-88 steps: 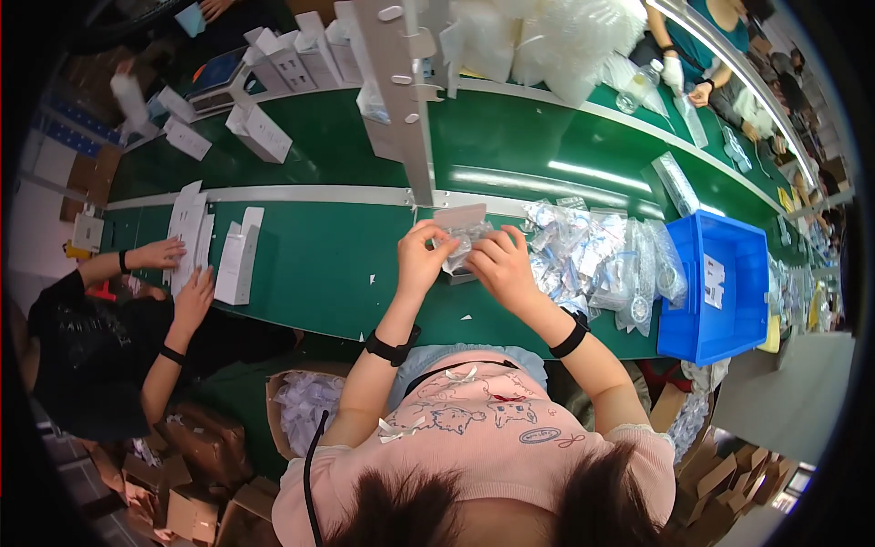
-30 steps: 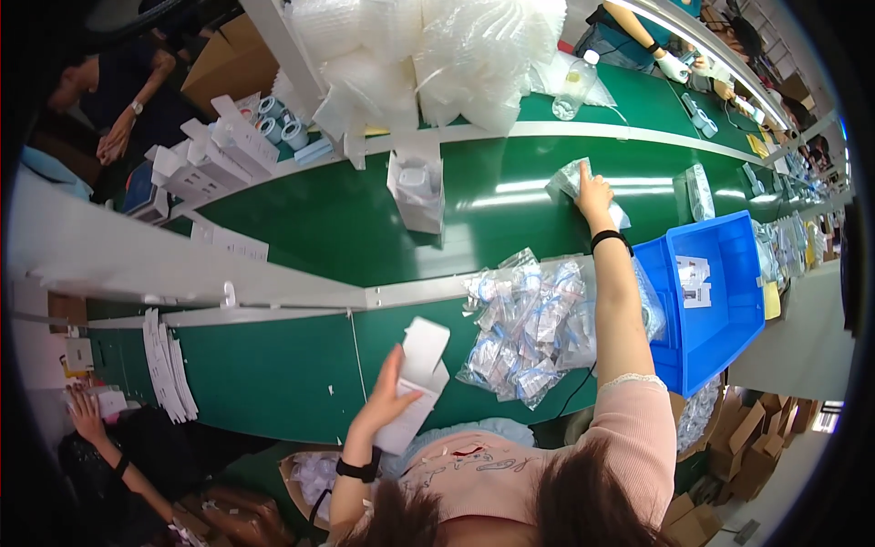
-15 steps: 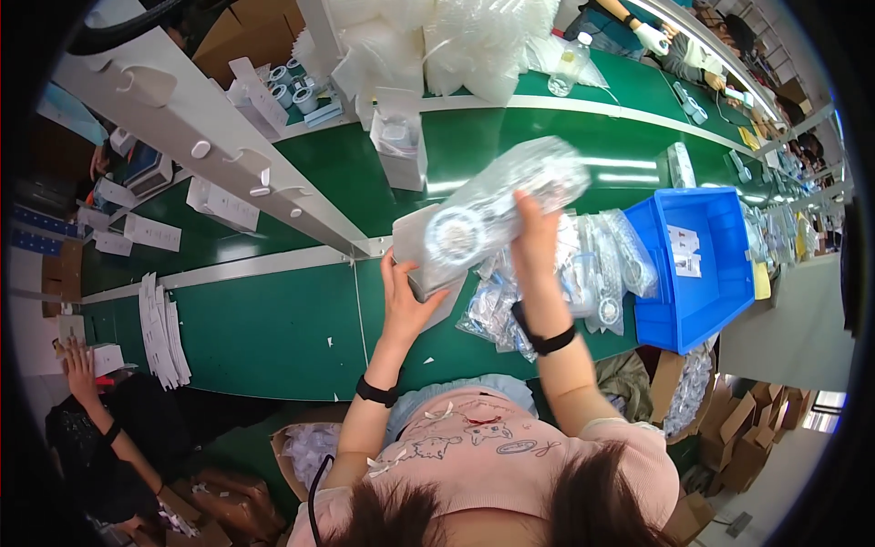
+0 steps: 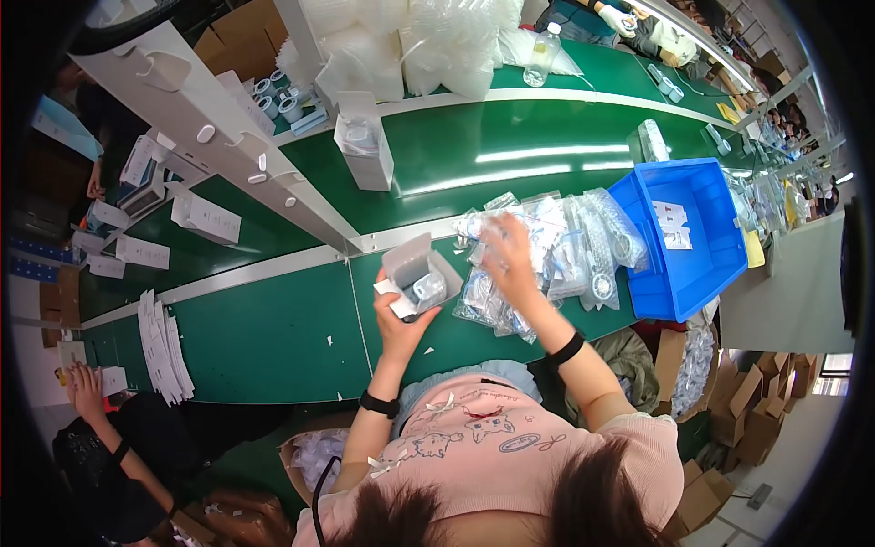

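Observation:
My left hand (image 4: 397, 321) grips an upright white carton (image 4: 441, 271) with its top flaps up, fingers wrapped round its lower side. Inside the carton sits a bubble-wrapped item (image 4: 427, 288), its clear wrap showing at the opening. My right hand (image 4: 509, 257), somewhat blurred, is over the left end of a pile of small clear plastic bags (image 4: 492, 296) with white and blue contents. Its fingers look spread, with nothing visibly held. Beside this pile lie several bubble-wrap pouches (image 4: 597, 260), one showing a round white part.
A blue bin (image 4: 697, 246) with printed paper inside stands right of the pouches. Another open white carton (image 4: 363, 146) stands on the belt beyond a metal rail. Flat white cardboard pieces (image 4: 162, 346) lie left. A metal post (image 4: 246, 150) rises at left. Another person's hand (image 4: 85, 389) is far left.
The bubble-wrapped item, held over the carton by my right hand before, is now inside it. My right hand has moved down onto the bags; the carton is now more upright.

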Demonstrator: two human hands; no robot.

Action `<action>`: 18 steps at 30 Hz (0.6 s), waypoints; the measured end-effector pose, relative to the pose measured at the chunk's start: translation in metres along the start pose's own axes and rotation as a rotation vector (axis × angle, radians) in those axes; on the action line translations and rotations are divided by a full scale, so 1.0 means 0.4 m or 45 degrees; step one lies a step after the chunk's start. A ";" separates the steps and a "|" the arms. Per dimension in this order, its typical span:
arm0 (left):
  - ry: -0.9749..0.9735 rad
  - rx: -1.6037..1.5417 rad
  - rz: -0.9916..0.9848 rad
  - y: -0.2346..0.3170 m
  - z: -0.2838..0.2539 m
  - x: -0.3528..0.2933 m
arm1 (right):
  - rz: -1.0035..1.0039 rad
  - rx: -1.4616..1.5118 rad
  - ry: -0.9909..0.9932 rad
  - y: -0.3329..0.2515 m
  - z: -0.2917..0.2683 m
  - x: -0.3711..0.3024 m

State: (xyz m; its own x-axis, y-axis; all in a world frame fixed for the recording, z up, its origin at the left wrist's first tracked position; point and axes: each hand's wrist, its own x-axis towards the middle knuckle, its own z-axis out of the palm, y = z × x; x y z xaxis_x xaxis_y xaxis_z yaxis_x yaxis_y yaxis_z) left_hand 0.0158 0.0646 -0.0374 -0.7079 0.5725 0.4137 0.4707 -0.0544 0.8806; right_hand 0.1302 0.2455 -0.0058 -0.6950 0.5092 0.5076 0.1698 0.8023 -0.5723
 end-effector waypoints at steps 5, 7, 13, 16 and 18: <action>-0.103 -0.009 -0.076 0.009 -0.065 -0.028 | 0.682 -1.097 -0.327 0.218 -0.044 -0.077; -0.037 -0.183 0.012 0.018 -0.076 -0.013 | 0.589 -0.936 -0.372 0.245 -0.055 -0.100; -0.057 0.277 0.004 0.071 -0.088 0.033 | 0.311 -0.381 -0.021 0.142 -0.112 -0.079; 0.081 0.271 -0.147 0.071 -0.078 0.036 | 0.519 0.420 0.106 -0.071 -0.129 -0.003; 0.123 0.272 -0.214 0.064 -0.080 0.045 | 0.032 0.501 0.093 -0.160 -0.102 0.034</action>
State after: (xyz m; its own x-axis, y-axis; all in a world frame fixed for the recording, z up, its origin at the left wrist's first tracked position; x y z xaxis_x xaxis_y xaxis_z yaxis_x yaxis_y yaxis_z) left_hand -0.0019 0.0471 -0.0001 -0.8273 0.4778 0.2954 0.4357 0.2140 0.8743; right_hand 0.1382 0.2137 0.0640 -0.6399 0.5597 0.5266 -0.1042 0.6157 -0.7811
